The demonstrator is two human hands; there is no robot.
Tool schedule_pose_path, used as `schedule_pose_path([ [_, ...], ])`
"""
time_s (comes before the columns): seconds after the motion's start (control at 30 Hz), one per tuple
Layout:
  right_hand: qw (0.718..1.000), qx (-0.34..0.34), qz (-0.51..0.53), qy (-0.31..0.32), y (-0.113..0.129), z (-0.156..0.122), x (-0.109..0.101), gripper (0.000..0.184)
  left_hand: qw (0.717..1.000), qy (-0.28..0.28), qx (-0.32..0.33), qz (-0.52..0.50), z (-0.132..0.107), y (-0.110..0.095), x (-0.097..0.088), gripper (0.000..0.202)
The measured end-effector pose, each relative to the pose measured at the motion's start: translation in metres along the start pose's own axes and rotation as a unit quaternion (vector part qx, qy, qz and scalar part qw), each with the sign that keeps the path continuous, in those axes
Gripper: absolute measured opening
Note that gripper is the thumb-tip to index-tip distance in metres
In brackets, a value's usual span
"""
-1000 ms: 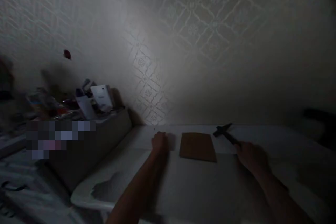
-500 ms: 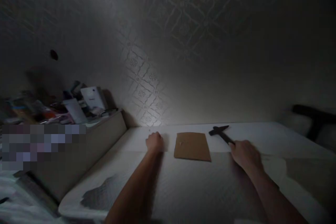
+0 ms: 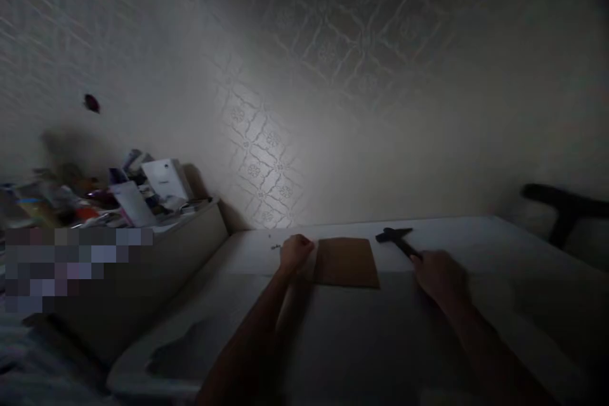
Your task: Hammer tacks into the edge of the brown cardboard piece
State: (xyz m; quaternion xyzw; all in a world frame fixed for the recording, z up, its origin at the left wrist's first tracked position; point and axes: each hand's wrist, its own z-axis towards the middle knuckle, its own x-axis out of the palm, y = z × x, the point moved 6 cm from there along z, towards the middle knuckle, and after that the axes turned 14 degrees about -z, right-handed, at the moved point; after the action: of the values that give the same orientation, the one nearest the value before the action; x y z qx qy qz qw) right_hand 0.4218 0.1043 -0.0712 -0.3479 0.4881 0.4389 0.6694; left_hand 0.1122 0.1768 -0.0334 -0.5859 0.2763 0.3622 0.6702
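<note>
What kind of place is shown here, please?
Probably a dim room in a home: patterned wallpaper, a white table bearing a brown board and hammer, and a cluttered side shelf.

On the table (image 3: 476, 241) we see the board (image 3: 347, 261) between our left hand (image 3: 295, 250) and right hand (image 3: 440, 274); the hammer (image 3: 397, 240) lies right of the board.

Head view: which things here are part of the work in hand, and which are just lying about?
In hand:
- brown board on the white table
- left hand, at the board's left edge
- right hand, closed on the dark hammer

Lying about:
- boxes and clutter on the low cabinet, left
- dark chair, far right
</note>
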Motion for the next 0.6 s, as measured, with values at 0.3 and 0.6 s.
schedule_pose_path([
  [0.3, 1.0, -0.001, -0.015, -0.017, -0.003, -0.001, -0.002, 0.035, 0.966, 0.057, -0.021, -0.251, -0.015, -0.01, 0.042, 0.027],
  [0.6, 0.999, -0.007, -0.027, -0.022, -0.005, -0.001, 0.001, 0.035, 0.967, 0.082, -0.013, -0.239, -0.02, -0.008, 0.038, 0.023],
])
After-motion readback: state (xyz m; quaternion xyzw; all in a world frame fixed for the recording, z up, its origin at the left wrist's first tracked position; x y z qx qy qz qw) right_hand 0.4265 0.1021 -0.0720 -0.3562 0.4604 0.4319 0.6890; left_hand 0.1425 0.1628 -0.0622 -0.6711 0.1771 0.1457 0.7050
